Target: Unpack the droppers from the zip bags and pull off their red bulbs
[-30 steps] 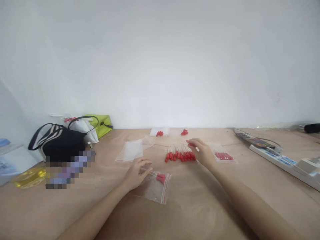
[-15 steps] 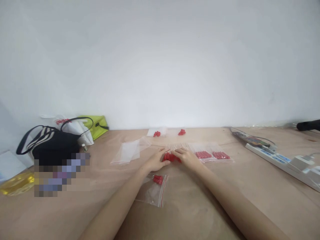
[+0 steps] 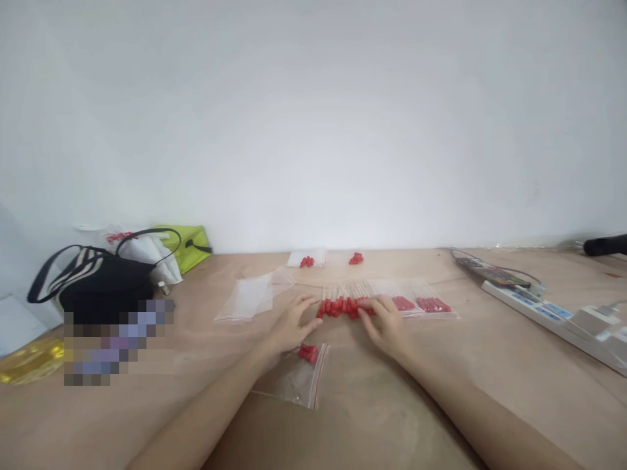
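A row of clear droppers with red bulbs (image 3: 343, 305) lies on the brown table (image 3: 372, 405). My left hand (image 3: 290, 326) rests at the row's left end, fingers spread, fingertips touching the red bulbs. My right hand (image 3: 386, 323) lies at the row's right part, fingers flat over the bulbs. Between my forearms sits a small zip bag (image 3: 298, 378) with a few red-bulbed droppers inside. To the right of the row lie two filled zip bags (image 3: 426, 304).
Empty clear bags (image 3: 252, 295) lie at the left of the row. Loose red bulbs (image 3: 356, 258) and a small bag of bulbs (image 3: 307, 260) sit near the wall. A black striped handbag (image 3: 98, 281) and green bag (image 3: 189, 247) stand left. A power strip (image 3: 553, 313) lies right.
My left hand left the small zip bag and went to the dropper row. My right hand put something down and joined it; both hands then spread apart along the row.
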{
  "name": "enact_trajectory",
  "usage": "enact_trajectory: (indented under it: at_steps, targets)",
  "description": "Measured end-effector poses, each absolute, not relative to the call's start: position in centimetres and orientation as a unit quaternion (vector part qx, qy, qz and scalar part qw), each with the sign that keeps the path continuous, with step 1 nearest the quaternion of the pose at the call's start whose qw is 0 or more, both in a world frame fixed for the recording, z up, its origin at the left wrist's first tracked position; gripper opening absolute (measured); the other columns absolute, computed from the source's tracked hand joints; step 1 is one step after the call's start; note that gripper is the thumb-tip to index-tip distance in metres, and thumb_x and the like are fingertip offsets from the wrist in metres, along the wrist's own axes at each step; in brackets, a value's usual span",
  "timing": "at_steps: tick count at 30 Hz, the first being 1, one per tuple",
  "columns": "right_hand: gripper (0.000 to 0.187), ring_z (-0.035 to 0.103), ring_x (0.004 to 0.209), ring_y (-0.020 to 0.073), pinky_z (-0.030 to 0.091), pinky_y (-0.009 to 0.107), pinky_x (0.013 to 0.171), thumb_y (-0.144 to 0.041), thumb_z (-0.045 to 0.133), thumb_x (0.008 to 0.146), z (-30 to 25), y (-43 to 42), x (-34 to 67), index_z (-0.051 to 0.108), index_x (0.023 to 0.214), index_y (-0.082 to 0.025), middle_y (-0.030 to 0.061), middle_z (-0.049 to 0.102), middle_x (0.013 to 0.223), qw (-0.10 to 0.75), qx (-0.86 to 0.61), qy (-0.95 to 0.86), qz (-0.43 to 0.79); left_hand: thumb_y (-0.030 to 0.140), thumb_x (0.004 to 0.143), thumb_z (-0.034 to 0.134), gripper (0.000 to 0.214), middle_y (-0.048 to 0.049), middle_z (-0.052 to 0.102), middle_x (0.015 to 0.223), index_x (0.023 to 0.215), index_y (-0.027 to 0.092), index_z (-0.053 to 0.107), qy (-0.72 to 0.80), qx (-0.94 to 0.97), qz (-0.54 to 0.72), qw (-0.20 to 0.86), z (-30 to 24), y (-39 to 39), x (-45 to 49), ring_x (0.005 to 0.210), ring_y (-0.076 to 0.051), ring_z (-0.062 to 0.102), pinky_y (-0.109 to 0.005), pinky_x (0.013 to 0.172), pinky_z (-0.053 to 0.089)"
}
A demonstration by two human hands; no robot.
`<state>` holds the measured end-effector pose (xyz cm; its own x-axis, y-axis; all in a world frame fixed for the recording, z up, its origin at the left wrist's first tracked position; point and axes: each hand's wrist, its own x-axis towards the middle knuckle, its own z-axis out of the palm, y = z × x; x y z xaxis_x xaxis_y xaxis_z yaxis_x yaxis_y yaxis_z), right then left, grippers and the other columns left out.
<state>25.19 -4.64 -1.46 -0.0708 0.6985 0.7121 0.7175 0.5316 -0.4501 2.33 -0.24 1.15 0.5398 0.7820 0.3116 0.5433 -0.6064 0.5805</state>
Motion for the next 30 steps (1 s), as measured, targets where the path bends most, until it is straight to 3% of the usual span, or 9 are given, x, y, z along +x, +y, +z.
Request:
enact_trajectory:
  at_steps: [5,11,17,24,28,30]
  targets:
    - [0.012,0.050,0.069,0.0155,0.037,0.030,0.070,-0.029,0.056,0.074,-0.9,-8.3,22.7,0.064,0.069,-0.021,0.0016,0.057,0.065,0.380,-0.491,-0.769,0.155,0.032,0.082,0.045,0.024,-0.0053,0.057,0.109,0.098,0.022,0.061,0.382,0.861,0.257,0.215,1.5,-3.8,-1.7,0.105,-0.018,0.051,-0.034,0.093,0.039]
    - [0.011,0.050,0.075,0.0155,0.030,0.030,0.072,-0.024,0.056,0.073,-0.5,-9.0,19.1,0.067,0.070,-0.026,-0.0012,0.059,0.068,0.292,-0.503,-0.792,0.187,0.031,0.081,0.047,0.034,-0.0029,0.051,0.123,0.114,0.027,0.053,0.382,0.885,0.172,0.203,1.0,-5.4,-3.1,0.116,-0.020,0.043,-0.039,0.100,0.032]
    - [0.018,0.050,0.078,0.0173,0.028,0.029,0.069,-0.032,0.060,0.071,-0.2,-8.3,17.6,0.065,0.088,-0.029,0.0001,0.062,0.073,0.273,-0.562,-0.758,0.186,0.034,0.084,0.042,0.040,-0.0039,0.045,0.130,0.124,0.026,0.043,0.373,0.902,0.131,0.172,0.7,-5.4,-2.6,0.122,-0.020,0.037,-0.045,0.104,0.023]
    - [0.016,0.049,0.075,0.0163,0.025,0.028,0.065,-0.032,0.068,0.061,-0.2,-8.3,16.9,0.062,0.072,-0.021,-0.0001,0.061,0.072,0.277,-0.593,-0.734,0.181,0.040,0.087,0.034,0.045,-0.0048,0.034,0.137,0.129,0.023,0.036,0.392,0.903,0.091,0.151,0.6,-5.5,-2.4,0.128,-0.021,0.026,-0.047,0.106,0.016]
    - [0.031,0.049,0.078,0.0167,0.024,0.027,0.066,-0.043,0.069,0.058,-0.3,-8.3,17.1,0.062,0.081,-0.023,-0.0004,0.059,0.077,0.276,-0.579,-0.740,0.203,0.044,0.087,0.033,0.047,-0.0050,0.034,0.137,0.128,0.022,0.038,0.400,0.903,0.080,0.137,0.7,-5.7,-2.3,0.128,-0.020,0.026,-0.045,0.106,0.018]
    - [0.028,0.048,0.082,0.0178,0.024,0.028,0.068,-0.045,0.066,0.061,-0.3,-8.3,17.0,0.063,0.080,-0.025,0.0000,0.058,0.079,0.264,-0.575,-0.748,0.199,0.045,0.086,0.033,0.048,-0.0048,0.034,0.137,0.129,0.023,0.036,0.396,0.905,0.078,0.131,0.7,-5.6,-2.3,0.128,-0.020,0.026,-0.045,0.106,0.018]
